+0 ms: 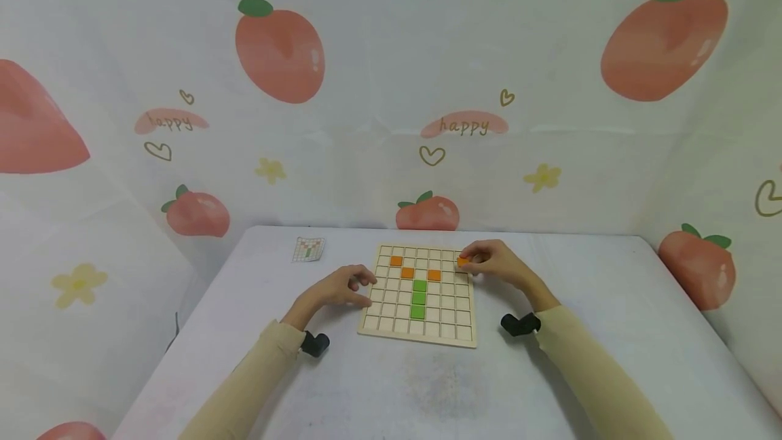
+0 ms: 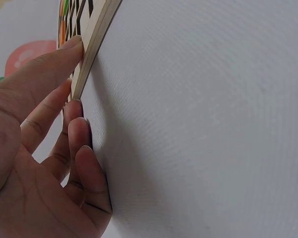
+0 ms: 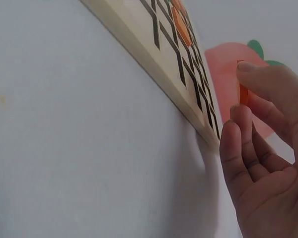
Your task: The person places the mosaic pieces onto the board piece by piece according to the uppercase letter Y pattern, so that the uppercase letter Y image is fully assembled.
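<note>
A square wooden grid board (image 1: 421, 339) lies on the table. Three green square tiles (image 1: 418, 298) form a column in its middle. Above that column sit three orange tiles, two stepping up to the left (image 1: 396, 261) and one to the right (image 1: 434, 276). Over the board's far right corner, my right hand (image 1: 495, 263) pinches another orange tile (image 3: 243, 94) between thumb and fingers, held on edge in the right wrist view. My left hand (image 1: 338, 287) is at the board's left edge, its thumb (image 2: 72, 49) and fingertips right at the rim, fingers loosely bent.
A small paper card (image 1: 308, 250) printed with a coloured grid pattern lies at the back left of the white table (image 1: 427, 392). Behind the table hangs a white curtain (image 1: 379, 175) with peach prints. Each wrist wears a black camera mount (image 1: 315, 343).
</note>
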The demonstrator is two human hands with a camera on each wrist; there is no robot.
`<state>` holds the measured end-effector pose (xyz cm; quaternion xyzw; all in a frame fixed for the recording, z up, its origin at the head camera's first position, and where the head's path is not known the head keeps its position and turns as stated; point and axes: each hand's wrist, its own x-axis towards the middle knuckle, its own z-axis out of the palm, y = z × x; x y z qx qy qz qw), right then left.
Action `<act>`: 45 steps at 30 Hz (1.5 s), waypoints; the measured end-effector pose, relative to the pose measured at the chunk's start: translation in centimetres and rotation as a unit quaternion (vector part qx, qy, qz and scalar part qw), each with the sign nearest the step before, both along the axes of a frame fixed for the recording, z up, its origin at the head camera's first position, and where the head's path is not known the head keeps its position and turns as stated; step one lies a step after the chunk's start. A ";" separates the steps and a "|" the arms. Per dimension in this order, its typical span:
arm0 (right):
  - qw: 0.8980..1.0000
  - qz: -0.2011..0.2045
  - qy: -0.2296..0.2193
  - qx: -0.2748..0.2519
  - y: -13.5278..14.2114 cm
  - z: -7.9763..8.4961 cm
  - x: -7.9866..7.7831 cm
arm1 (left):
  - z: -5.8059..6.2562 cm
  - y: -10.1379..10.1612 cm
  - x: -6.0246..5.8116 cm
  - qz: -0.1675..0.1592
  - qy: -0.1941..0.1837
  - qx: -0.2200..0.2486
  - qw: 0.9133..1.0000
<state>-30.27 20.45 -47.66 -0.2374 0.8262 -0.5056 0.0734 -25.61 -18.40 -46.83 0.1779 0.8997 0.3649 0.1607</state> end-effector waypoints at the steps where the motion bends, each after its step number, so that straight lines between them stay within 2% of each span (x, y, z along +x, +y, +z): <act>1: 1.000 0.001 0.002 0.000 -0.2 0.0 -0.1 | 0.0 0.0 0.0 -0.001 0.001 0.000 1.000; 21: 0.997 -0.016 0.032 0.065 -3.2 -0.1 -1.2 | -0.1 -0.1 0.1 0.001 0.005 0.000 1.000; 39: 0.995 -0.031 0.019 0.092 -3.8 0.0 -1.4 | 0.0 0.0 0.0 -0.002 0.006 0.000 1.000; 45: 0.994 -0.026 0.028 0.101 -3.8 -0.1 -1.4 | 0.0 0.0 0.1 -0.003 0.007 -0.001 1.000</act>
